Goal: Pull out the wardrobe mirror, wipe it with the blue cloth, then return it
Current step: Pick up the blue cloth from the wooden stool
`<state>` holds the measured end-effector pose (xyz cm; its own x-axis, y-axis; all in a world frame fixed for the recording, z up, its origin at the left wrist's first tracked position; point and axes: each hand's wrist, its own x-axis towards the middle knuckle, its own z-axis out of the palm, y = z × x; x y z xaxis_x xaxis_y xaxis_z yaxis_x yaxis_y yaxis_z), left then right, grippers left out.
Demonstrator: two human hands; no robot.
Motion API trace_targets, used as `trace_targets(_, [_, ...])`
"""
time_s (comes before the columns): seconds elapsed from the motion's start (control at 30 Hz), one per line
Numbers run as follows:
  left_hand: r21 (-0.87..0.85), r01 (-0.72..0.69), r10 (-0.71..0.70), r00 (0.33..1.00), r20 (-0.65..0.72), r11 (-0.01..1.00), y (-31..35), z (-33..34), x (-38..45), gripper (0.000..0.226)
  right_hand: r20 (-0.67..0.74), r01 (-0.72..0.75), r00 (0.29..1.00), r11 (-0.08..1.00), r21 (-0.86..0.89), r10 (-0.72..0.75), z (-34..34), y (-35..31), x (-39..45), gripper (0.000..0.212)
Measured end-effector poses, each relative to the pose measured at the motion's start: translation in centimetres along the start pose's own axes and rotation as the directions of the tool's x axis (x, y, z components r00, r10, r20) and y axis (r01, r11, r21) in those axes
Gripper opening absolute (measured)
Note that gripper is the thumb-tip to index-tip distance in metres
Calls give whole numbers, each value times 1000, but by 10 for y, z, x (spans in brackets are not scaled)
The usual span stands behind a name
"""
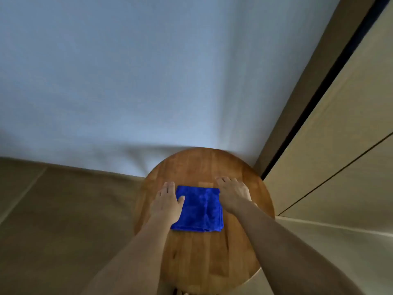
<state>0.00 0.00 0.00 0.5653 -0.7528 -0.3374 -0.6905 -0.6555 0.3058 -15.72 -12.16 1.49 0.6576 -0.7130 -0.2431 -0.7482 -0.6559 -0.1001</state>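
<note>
A folded blue cloth [200, 209] lies flat on a round wooden stool top [204, 258]. My left hand [167, 202] rests palm down at the cloth's left edge, its thumb lying on the cloth. At the cloth's right edge my right hand [232, 191] lies flat on the wood, fingers spread and pointing away from me. Neither hand grips anything. The beige wardrobe [331, 128] stands to the right with a dark vertical gap [319, 92] between its panels. No mirror is visible.
A pale curtain [127, 81] hangs behind the stool and fills most of the view. Beige floor [53, 220] lies to the left. The stool stands close to the wardrobe's corner.
</note>
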Motion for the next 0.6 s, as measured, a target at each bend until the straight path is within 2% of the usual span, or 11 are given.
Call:
trace_targets(0.13, [-9,90,-88,990,112,996,-11,38,23,69,123,-68,990,998,8,66,36,11,19,51])
trace_targets(0.33, [-57,123,-109,971,214,991,-25,86,62,72,292,-122,949,993,0,116,87,10,49,64])
trace_targets(0.6, [-310,393,-309,907,286,866,-36,126,89,79,428,-436,846,874,214,317,142,4,68,66])
